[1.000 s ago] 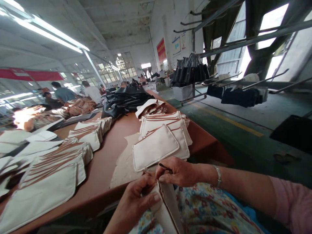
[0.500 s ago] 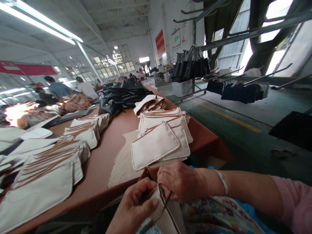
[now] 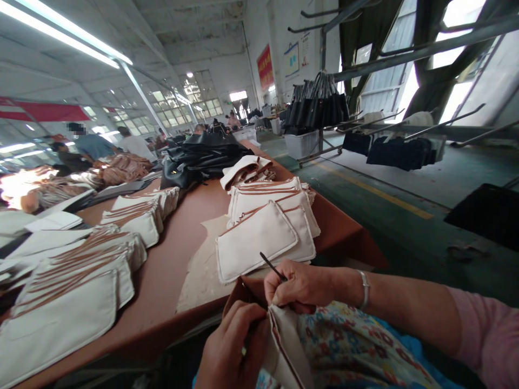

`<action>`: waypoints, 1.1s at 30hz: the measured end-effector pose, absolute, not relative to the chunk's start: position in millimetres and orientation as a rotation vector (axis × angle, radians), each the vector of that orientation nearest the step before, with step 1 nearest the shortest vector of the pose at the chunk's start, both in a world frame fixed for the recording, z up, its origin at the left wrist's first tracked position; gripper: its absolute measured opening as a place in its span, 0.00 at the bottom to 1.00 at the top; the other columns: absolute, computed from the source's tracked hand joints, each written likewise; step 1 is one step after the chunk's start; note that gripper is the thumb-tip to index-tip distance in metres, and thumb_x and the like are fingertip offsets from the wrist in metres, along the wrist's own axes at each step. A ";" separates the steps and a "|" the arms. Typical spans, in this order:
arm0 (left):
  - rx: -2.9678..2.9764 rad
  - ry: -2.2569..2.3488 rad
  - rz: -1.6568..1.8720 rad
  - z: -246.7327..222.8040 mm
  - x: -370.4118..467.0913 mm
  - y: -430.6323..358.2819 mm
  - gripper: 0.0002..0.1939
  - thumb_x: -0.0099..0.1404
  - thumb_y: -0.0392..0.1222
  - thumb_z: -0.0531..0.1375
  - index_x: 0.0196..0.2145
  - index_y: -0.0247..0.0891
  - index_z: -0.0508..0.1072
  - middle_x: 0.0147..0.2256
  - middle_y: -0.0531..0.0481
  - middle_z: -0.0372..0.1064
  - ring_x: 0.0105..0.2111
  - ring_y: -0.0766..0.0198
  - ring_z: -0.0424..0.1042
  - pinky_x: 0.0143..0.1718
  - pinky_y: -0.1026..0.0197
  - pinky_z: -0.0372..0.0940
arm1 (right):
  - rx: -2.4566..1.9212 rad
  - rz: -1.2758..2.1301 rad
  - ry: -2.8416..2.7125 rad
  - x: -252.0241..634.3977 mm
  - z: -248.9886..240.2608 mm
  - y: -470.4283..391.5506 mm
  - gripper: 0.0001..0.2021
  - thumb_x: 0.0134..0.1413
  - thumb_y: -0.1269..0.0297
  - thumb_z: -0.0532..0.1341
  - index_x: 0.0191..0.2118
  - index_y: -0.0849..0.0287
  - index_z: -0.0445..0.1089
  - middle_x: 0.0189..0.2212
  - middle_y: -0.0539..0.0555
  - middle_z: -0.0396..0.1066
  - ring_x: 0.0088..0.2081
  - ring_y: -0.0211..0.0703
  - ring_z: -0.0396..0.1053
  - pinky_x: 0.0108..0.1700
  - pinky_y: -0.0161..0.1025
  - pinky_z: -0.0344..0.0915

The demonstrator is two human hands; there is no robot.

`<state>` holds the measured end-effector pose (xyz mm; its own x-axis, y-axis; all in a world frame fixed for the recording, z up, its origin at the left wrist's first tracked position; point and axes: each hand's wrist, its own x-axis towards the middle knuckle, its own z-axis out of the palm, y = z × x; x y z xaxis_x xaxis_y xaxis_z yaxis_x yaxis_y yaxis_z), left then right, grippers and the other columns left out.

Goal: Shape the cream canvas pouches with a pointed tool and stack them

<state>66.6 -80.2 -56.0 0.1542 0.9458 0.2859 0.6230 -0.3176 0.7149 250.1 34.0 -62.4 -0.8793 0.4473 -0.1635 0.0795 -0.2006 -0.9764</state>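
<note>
In my lap, over a floral apron (image 3: pixel 357 346), is a cream pouch piece (image 3: pixel 295 337) with a brown edge along its opening. My left hand (image 3: pixel 233 343) is closed on its near side, the fingertips bent in at the brown edge. Closed at the top of the same piece is my right hand (image 3: pixel 302 283), which also grips a thin dark rod-like tool (image 3: pixel 271 263). The tool's tip points up and left; its other end is hidden in the hand. Just beyond my hands lies a fanned stack of cream pouches (image 3: pixel 257 240) with brown edges.
More cream pouches (image 3: pixel 73 308) lie in rows on the left of the brown table (image 3: pixel 178 265). Black leather pieces (image 3: pixel 206 154) are heaped farther back. At right stands a metal rack (image 3: pixel 322 48) with black bags (image 3: pixel 318 108). Other people work at the far left.
My right hand has turned, so the tool points up and left instead of down across the pouch piece. My left hand has shifted slightly, its fingers more curled over the edge.
</note>
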 end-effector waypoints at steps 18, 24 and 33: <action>0.842 1.172 1.005 -65.6 72.7 -67.7 0.18 0.56 0.53 0.67 0.26 0.35 0.69 0.22 0.56 0.59 0.22 0.71 0.52 0.22 0.69 0.48 | -0.544 2.435 -1.656 245.4 -72.8 43.0 0.06 0.40 0.66 0.61 0.28 0.62 0.67 0.12 0.41 0.60 0.08 0.30 0.54 0.08 0.25 0.50; 0.896 1.251 0.885 -66.8 68.7 -63.9 0.19 0.54 0.53 0.70 0.26 0.34 0.71 0.20 0.56 0.61 0.20 0.72 0.54 0.22 0.68 0.47 | -0.573 2.419 -1.675 245.7 -74.9 49.3 0.06 0.40 0.66 0.61 0.28 0.62 0.67 0.13 0.42 0.61 0.08 0.30 0.54 0.08 0.26 0.50; 0.929 1.367 0.880 -71.0 74.0 -51.3 0.20 0.54 0.56 0.67 0.25 0.34 0.70 0.20 0.56 0.60 0.20 0.71 0.53 0.22 0.68 0.47 | -0.656 2.336 -1.743 246.9 -85.4 59.7 0.05 0.46 0.66 0.60 0.29 0.61 0.66 0.13 0.42 0.60 0.09 0.31 0.55 0.09 0.27 0.50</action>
<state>74.0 -51.3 -71.0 0.0225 0.9184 -0.3949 0.0210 0.3945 0.9187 246.9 59.7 -85.4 -0.8923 0.3747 -0.2517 0.1345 -0.3115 -0.9407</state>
